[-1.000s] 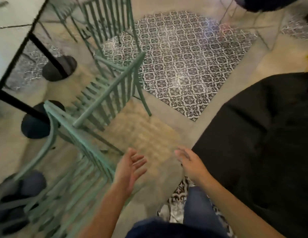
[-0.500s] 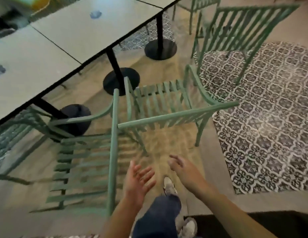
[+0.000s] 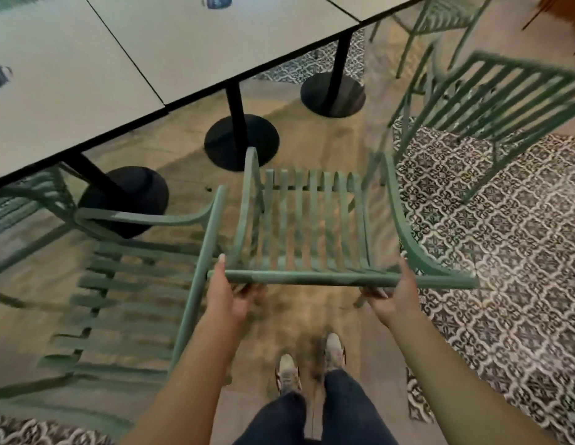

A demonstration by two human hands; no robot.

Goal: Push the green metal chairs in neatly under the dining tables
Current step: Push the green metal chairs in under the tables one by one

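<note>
Tiled floor (image 3: 504,252) | both hands grasp middle chair (image 3: 312,220) top rail | neighbour chair (image 3: 129,284) touching left | table base (image 3: 241,141) ahead

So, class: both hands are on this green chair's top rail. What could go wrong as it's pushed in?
1. The middle chair stands close beside the left chair; their frames may snag.
2. The black table base lies ahead and could block its front legs.
3. Left hand and right hand fingers wrap under the rail, so they might get pinched.

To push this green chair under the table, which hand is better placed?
Neither alone. The left hand and the right hand grip opposite ends of the chair's top rail. The table edge runs at an angle, nearer on the left, so the right probably pushes farther.
</note>
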